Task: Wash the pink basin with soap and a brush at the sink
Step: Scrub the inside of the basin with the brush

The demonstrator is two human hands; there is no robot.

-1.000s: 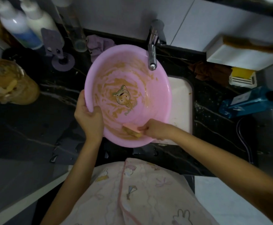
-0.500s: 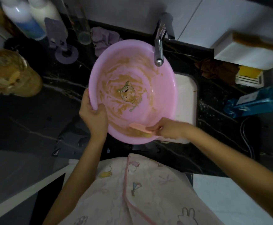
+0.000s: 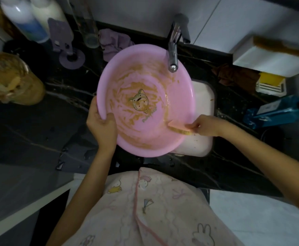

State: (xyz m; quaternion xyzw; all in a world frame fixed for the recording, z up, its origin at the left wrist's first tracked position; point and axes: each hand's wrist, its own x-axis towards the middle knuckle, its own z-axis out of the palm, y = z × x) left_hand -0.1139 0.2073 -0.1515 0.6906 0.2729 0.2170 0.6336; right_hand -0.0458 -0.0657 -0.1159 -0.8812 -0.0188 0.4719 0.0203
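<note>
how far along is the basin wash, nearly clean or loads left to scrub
Roughly midway at best. Done: the pink basin is over the sink under the faucet, with some wiped streaks. In hand: the left hand grips its rim; the right hand presses the brush to the right inner wall. Left: brown residue across bottom and walls, then a rinse.

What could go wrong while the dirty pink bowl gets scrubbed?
The pink basin might slip, since only the left hand grips its rim and it sticks out past the sink. The brush in the right hand is near the edge, so brown muck may flick onto the counter. Lifting the basin could bump the faucet.
</note>
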